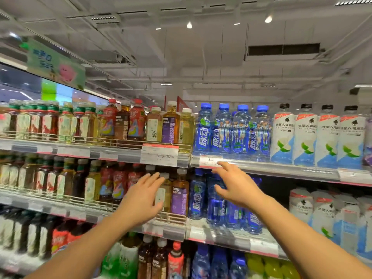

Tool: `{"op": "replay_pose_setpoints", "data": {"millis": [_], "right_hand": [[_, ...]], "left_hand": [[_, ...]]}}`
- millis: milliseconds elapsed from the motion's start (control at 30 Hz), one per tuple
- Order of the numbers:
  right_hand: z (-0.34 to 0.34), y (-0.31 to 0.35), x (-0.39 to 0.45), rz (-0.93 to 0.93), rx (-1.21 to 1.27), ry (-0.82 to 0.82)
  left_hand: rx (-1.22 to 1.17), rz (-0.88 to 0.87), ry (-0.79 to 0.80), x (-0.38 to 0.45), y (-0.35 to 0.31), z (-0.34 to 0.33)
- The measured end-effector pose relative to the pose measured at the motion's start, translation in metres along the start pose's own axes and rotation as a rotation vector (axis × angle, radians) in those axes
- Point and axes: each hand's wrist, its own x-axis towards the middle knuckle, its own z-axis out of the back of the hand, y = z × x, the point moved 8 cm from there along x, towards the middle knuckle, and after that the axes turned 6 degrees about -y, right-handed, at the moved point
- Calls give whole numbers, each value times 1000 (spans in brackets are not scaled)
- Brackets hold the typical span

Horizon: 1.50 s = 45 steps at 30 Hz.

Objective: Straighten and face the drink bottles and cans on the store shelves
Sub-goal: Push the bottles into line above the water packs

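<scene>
Both bare arms reach up toward the middle shelf. The left hand [144, 195] is spread flat with straight fingers, grasping nothing, just in front of a pale yellow tea bottle with a white cap [164, 190]; I cannot tell whether it touches. The right hand [233, 183] is likewise loose and empty, before the blue plastic sports-drink bottles [198, 196], its fingertips near a white and red price tag [209, 161] on the upper shelf edge [281, 168]. Farther up, four matching blue-capped bottles [231, 130] stand upright beside white-wrapped bottles with black caps [318, 135].
</scene>
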Motion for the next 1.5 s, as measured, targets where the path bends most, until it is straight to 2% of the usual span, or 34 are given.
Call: {"op": "replay_pose_setpoints", "data": {"millis": [233,467,600,667,767,867,1000,1100,1200,1367,1500], "right_hand": [[33,58,88,24,-82,-126],[70,88,189,-94,-122,-238],[92,95,248,-152,-78,-339],[94,96,275,-191,-83,-333],[78,89,303,-271,-84,-222],[61,88,306,-317,-55,-179],[63,100,299,-284,55,-326],[68,105,291,-268,159,-375],[72,111,277,-253,257,-400],[85,112,242,-307,258,-355],[93,111,197,-264,280,-467]], "left_hand": [[23,-122,-107,63,68,14],[8,-177,-107,97,105,-31],[16,-250,-233,99,113,-43],[-4,-257,-266,101,116,-48],[-5,-259,-294,103,116,-52],[8,-273,-352,103,115,-52],[-7,-276,-397,102,118,-57],[-22,-293,-405,103,114,-55],[-23,-279,-355,104,112,-55],[-38,-245,-218,104,114,-47],[-113,-220,-119,99,112,-35]]}}
